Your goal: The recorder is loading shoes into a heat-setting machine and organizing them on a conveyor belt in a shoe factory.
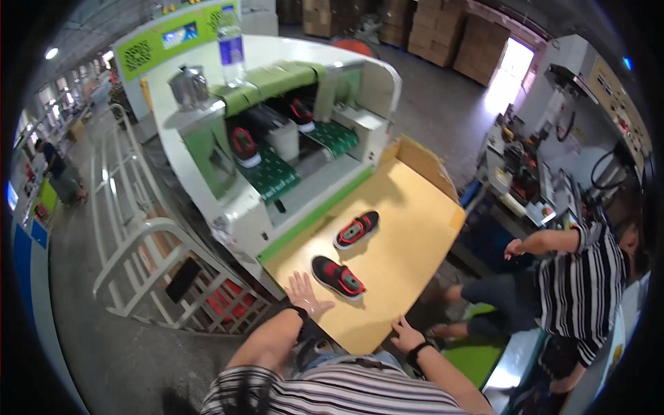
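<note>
Two small black sneakers with red trim lie apart on a tan board: a farther sneaker (357, 230) and a nearer sneaker (337, 277). My left hand (304, 294) rests flat on the left edge of the board (408, 256), fingers spread, close beside the nearer sneaker and holding nothing. At the near right edge, my right hand (407, 335) touches the board's rim with its fingertips, fingers apart. Beyond the board, a white and green machine (242, 228) has two green belts; a left shoe (244, 146) and a right shoe (301, 114) stand on them in its opening.
A metal pitcher (188, 86) and a plastic bottle (232, 52) stand on the machine. A white metal rack (149, 256) is at the left. On the right, a person in a striped shirt (581, 290) sits near other machinery (526, 173). Cardboard boxes (439, 31) are stacked behind.
</note>
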Available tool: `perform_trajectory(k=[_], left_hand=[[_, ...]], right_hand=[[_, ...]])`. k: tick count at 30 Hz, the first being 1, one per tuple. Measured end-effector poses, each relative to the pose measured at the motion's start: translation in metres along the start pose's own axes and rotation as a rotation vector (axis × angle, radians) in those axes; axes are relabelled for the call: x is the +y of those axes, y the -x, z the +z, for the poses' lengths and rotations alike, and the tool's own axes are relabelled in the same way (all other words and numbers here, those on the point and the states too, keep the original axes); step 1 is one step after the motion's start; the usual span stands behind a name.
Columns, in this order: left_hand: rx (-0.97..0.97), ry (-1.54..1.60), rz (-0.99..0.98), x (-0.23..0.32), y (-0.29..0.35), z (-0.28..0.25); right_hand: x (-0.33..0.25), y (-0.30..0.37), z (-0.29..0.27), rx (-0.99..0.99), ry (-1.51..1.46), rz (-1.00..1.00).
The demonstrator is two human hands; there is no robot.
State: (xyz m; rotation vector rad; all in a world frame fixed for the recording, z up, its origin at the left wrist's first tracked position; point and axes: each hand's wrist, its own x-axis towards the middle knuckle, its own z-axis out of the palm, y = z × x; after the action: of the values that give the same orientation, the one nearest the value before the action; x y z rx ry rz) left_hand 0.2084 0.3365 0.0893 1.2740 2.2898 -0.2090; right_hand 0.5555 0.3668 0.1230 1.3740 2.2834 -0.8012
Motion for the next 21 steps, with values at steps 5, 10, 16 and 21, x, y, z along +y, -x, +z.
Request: perform_trajectory(k=[5,10,16,21], left_hand=[[-0.021,0.032,0.051,0.002,-0.009,-0.015],[-0.351,0.329,0.319,-0.029,-0.012,-0.062],[-1.109,1.067,1.366,-0.019,0.148,-0.235],[-0.955,0.765,1.896,-0.04,0.22,-0.316]], right_hand=[[-0.003,0.002,-0.021,-0.037,0.091,0.002],[0.015,0.0,-0.021,-0.188,0.068,-0.09],[0.033,-0.004,-0.007,-0.174,0.01,-0.095],[0.005,-0.008,-0.044,-0.188,0.068,-0.057]])
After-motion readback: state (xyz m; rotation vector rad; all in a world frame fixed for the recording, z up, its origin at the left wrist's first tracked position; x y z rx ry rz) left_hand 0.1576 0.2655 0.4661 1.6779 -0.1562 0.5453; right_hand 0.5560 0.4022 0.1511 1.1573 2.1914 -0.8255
